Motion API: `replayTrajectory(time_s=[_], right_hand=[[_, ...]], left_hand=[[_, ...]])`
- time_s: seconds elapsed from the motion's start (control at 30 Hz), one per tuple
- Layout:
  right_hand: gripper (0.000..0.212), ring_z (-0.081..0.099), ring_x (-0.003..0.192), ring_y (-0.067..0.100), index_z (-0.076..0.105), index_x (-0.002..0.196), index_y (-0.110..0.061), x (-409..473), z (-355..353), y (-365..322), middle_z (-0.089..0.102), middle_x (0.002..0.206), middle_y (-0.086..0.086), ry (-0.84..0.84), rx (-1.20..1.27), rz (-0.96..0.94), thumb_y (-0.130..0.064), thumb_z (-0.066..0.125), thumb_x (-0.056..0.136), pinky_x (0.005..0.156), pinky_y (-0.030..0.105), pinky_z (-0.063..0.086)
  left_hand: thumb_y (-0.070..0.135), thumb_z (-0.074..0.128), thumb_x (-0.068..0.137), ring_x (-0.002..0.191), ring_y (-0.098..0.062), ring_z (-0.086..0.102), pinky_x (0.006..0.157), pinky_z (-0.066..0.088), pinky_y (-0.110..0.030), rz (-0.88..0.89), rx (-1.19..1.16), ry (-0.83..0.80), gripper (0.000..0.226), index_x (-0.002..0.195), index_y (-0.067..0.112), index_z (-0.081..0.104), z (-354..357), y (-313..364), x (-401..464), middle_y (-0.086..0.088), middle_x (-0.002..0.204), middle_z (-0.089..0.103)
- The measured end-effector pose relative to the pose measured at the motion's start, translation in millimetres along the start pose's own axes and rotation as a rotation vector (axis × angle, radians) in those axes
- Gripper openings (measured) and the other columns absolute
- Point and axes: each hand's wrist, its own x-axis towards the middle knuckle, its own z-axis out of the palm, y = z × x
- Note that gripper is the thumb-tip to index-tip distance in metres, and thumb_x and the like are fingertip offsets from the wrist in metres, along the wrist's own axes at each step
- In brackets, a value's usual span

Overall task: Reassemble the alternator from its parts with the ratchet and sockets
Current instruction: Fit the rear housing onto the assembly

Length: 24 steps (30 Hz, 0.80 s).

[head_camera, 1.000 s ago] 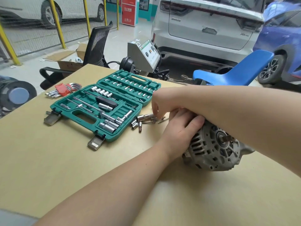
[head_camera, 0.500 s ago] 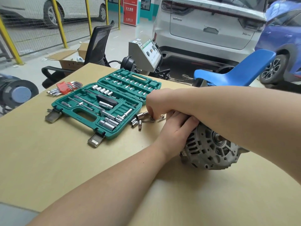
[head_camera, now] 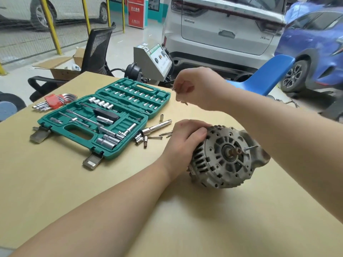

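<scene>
The grey alternator (head_camera: 224, 156) lies on its side on the tan table (head_camera: 55, 191), shaft end facing me, with one long bolt (head_camera: 250, 147) sticking out of its housing. My left hand (head_camera: 185, 138) grips its left rim. My right hand (head_camera: 193, 88) is raised above the table, fingers curled round thin bolts whose tips show below the fist. An extension bar with socket (head_camera: 156, 127), loose sockets (head_camera: 141, 139) and more bolts (head_camera: 163, 134) lie left of the alternator.
An open green socket case (head_camera: 104, 117) sits at the table's left, red-holdered hex keys (head_camera: 53, 102) behind it. One small socket (head_camera: 161, 117) stands upright near the case. A black office chair (head_camera: 94, 52), grey machine (head_camera: 154, 60), blue chair (head_camera: 267, 76) and parked cars stand beyond the table.
My right hand has lifted from the loose parts beside the alternator, taking bolts up with it. The alternator's face has come into full view, and my left hand stays on its rim.
</scene>
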Motion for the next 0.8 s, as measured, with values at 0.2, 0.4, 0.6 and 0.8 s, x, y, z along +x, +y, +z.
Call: replayTrajectory(time_s=[0.2, 0.4, 0.6, 0.8], right_hand=[[0.022, 0.076, 0.077, 0.022, 0.077, 0.106, -0.030, -100.9, -23.1, 27.2, 0.079, 0.087, -0.003, 0.503, 0.429, 0.053, -0.018, 0.080, 0.088, 0.078, 0.048, 0.063], [0.014, 0.073, 0.088, 0.011, 0.076, 0.106, -0.019, -157.4, 10.9, 33.8, 0.075, 0.094, -0.013, 0.716, 0.167, 0.042, -0.017, 0.077, 0.092, 0.079, 0.031, 0.059], [0.012, 0.071, 0.085, 0.013, 0.076, 0.103, -0.011, -162.8, 25.4, 38.8, 0.076, 0.092, -0.004, 0.809, 0.097, 0.034, -0.009, 0.077, 0.091, 0.075, 0.036, 0.058], [0.010, 0.070, 0.081, 0.015, 0.079, 0.100, -0.011, -161.6, 25.9, 42.3, 0.076, 0.089, -0.001, 0.830, 0.047, 0.018, -0.008, 0.076, 0.091, 0.068, 0.039, 0.057]], left_hand=[[0.052, 0.049, 0.090, 0.131, -0.032, 0.060, 0.111, 0.047, -0.063, -0.084, -0.102, -0.016, 0.038, 0.107, 0.034, 0.078, -2.5, -4.1, 2.2, -0.005, 0.125, 0.068], [0.044, 0.056, 0.084, 0.115, -0.056, 0.064, 0.096, 0.049, -0.080, -0.082, -0.276, -0.010, 0.040, 0.101, 0.012, 0.073, -6.6, -6.4, 3.9, -0.029, 0.117, 0.069], [0.027, 0.046, 0.096, 0.107, -0.045, 0.070, 0.092, 0.053, -0.076, -0.090, -0.302, -0.016, 0.032, 0.102, 0.009, 0.071, -7.2, -11.8, 2.6, -0.023, 0.112, 0.073], [0.032, 0.049, 0.094, 0.104, -0.039, 0.072, 0.085, 0.058, -0.058, -0.071, -0.306, -0.027, 0.033, 0.104, 0.011, 0.072, -6.9, -14.0, 5.1, -0.019, 0.108, 0.074]])
